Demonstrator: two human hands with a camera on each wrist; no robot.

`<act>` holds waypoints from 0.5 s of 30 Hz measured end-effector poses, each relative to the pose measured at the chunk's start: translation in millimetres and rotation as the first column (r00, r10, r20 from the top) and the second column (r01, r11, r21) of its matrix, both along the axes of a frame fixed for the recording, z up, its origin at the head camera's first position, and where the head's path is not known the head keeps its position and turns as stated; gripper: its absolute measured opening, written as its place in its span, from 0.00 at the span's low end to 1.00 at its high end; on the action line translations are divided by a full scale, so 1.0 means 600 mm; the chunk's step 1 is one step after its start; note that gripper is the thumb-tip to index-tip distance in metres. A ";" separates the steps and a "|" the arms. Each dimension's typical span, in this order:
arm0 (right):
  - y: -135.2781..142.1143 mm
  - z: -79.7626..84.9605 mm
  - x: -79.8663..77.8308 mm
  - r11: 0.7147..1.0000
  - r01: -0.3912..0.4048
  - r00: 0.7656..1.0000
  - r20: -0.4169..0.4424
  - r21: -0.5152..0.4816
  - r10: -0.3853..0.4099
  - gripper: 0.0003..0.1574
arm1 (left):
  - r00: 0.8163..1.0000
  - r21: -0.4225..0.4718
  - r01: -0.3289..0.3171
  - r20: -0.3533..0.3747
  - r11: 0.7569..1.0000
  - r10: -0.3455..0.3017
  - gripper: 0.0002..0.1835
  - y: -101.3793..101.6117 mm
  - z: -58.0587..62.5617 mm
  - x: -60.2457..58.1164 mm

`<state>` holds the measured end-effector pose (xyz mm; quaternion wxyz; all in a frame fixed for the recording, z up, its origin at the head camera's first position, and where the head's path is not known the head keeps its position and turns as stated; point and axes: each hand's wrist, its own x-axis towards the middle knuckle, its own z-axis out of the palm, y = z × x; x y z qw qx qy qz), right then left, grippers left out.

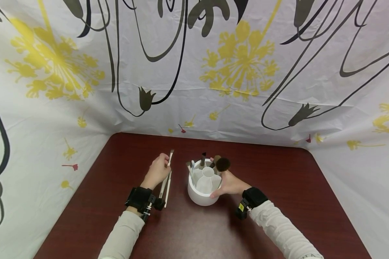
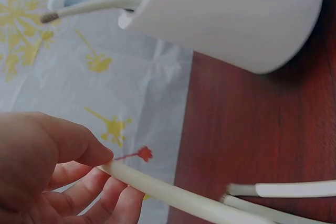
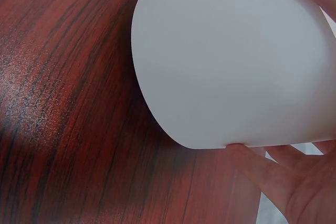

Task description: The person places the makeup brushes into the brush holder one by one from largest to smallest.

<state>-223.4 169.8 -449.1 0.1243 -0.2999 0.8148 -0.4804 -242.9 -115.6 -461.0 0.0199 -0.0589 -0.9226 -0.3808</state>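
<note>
My left hand (image 1: 163, 165) pinches a thin white-handled brush (image 1: 170, 159) between thumb and fingers (image 2: 92, 153), its cream handle (image 2: 168, 192) running under the palm. Two more white handles (image 2: 283, 190) lie on the dark red table (image 1: 278, 180) just below that hand. To its right stands a white round holder (image 1: 202, 190), with several brushes upright in its compartments, among them a fluffy dark brush (image 1: 222, 164). My right hand (image 1: 227, 183) grips the holder's right side; its fingers (image 3: 262, 166) wrap round the white wall (image 3: 226, 66).
A white cloth with yellow flowers and black stems (image 1: 240, 64) hangs behind the table and down both sides. Both wrists wear black camera straps (image 1: 139, 199). The holder's wall (image 2: 231, 14) fills the top of the left wrist view.
</note>
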 end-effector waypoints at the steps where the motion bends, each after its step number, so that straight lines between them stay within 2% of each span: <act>1: 0.000 0.000 0.000 1.000 0.000 1.000 -0.001 0.001 0.000 0.72 | 1.000 0.005 0.001 -0.006 1.000 -0.001 0.18 0.001 0.003 0.001; 7: -0.001 0.000 0.001 1.000 0.002 1.000 0.000 -0.001 -0.002 0.72 | 1.000 0.035 -0.001 -0.024 0.999 0.001 0.20 0.009 0.016 0.004; 15: 0.000 -0.002 0.000 1.000 -0.005 1.000 0.004 -0.008 0.005 0.72 | 0.997 0.081 0.033 -0.074 0.996 -0.027 0.19 0.018 0.036 0.009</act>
